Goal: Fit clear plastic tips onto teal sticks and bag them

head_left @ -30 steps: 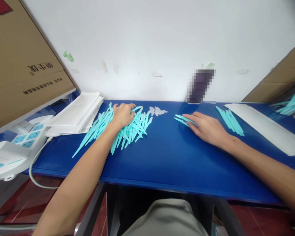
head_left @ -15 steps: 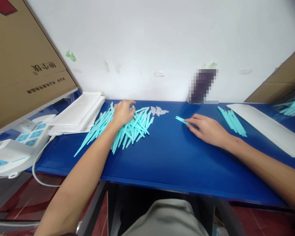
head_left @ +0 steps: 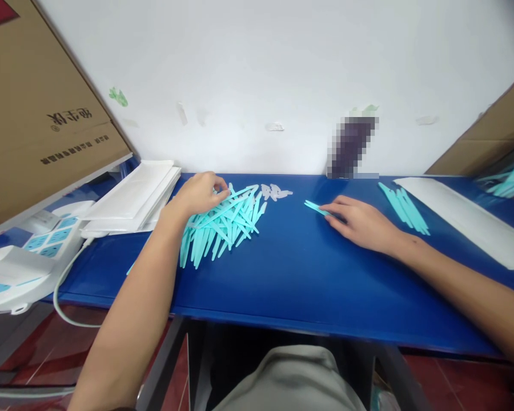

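A heap of slim, tapered turquoise sticks (head_left: 223, 228) lies on the blue table, some with pale ends. Over its far left side, my left hand (head_left: 201, 193) has thumb and forefinger closed at the end of a stick; the other fingers are curled. My right hand (head_left: 360, 221) rests on the table to the right, pinching a couple of turquoise sticks (head_left: 314, 207) whose tips point left; their other ends are hidden under the fingers. Small translucent pale pieces (head_left: 274, 192) lie just beyond the heap, between the hands.
Several turquoise sticks (head_left: 405, 208) lie in a row beside a white sheet (head_left: 458, 220) at right. White padded envelopes (head_left: 131, 194), a power strip (head_left: 51, 245) with a cable, and a cardboard box (head_left: 47, 103) stand at left. Another box (head_left: 484, 125) is at far right.
My left hand has shifted left over the heap, and its thumb and forefinger have come together. My right hand keeps its pinch in nearly the same place.
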{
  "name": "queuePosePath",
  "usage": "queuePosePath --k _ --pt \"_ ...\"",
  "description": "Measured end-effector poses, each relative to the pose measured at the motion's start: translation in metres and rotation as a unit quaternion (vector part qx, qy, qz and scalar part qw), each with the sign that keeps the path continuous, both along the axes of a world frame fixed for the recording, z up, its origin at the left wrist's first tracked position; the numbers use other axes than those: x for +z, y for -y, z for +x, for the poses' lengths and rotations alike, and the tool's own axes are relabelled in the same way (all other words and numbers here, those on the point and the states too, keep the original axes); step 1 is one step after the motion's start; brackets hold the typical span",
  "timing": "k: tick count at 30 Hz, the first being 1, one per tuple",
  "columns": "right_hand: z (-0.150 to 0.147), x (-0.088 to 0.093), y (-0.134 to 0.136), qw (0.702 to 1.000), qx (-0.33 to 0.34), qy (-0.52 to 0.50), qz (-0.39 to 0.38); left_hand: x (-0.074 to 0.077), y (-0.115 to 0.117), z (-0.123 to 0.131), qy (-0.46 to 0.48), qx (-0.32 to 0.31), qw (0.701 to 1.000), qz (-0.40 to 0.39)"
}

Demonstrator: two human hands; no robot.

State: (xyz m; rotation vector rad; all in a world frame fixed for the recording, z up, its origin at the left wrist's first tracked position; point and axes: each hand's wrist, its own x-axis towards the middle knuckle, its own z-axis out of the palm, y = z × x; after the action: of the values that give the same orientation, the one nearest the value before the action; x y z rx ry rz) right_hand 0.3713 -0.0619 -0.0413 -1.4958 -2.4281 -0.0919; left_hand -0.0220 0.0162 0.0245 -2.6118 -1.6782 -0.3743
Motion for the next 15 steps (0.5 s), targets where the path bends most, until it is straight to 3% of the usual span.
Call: queuePosePath --k 9,12,15 --pt "-0.001 0.001 0.000 1.000 -0.001 -0.008 -0.013 -0.025 -0.006 0.012 -0.081 0.005 0.997 0.000" --pt "0.000 0.001 -0.001 1.000 0.000 -0.012 -0.016 -0.021 -0.005 0.013 -0.079 0.008 0.997 0.026" --pt "0.001 0.001 -0.001 1.000 0.003 -0.007 -0.018 -0.007 -0.001 0.009 -0.042 0.033 0.998 0.040"
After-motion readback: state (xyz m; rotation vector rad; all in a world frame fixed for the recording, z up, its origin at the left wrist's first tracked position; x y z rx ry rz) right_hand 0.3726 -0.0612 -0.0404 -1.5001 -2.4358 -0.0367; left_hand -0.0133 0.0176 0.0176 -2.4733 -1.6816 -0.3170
